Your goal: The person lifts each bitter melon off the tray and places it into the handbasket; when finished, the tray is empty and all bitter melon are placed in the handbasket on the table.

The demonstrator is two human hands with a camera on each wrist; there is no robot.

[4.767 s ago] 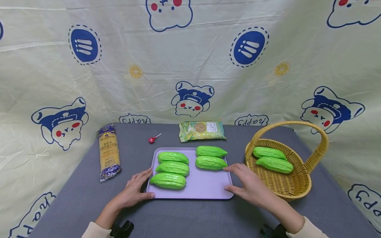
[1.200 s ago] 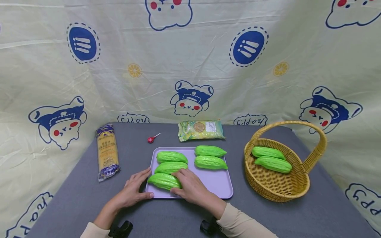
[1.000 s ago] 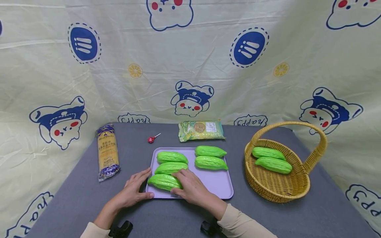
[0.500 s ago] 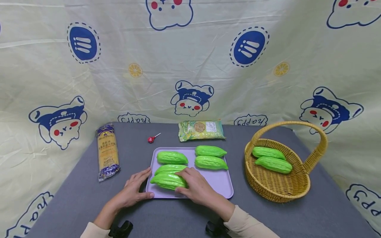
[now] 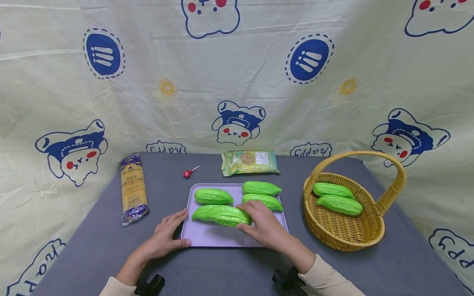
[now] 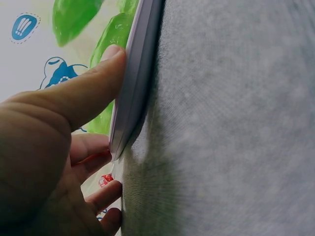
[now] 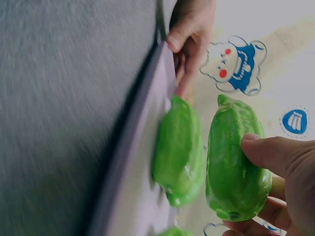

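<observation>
Green and glossy, the lifted gourd (image 7: 236, 157) is pinched at its right end by the right hand (image 5: 264, 224), thumb on the near side, fingers curled round beyond, and it has been raised off the tray (image 5: 207, 237)! A second ago it lay at near left under that same grip; since then it has been carried up and rightward, and its spot has been laid bare. So the left row is cut to two: a middle gourd (image 5: 200, 212), partly hidden behind the raised one, and a far gourd (image 5: 213, 196). At the near left corner the tray is touched, apparently steadied, by the left hand (image 5: 168, 236), thumb and fingers spread apart, its place unchanged. Farther out, nothing has been disturbed: two right-row gourds (image 5: 261, 188) are left on the tray, two basket gourds (image 5: 340, 204) are held in the wicker basket (image 5: 352, 232) at right, and the green packet (image 5: 246, 163), lollipop (image 5: 187, 174) and yellow packet (image 5: 133, 187) are untouched at far and left.
</observation>
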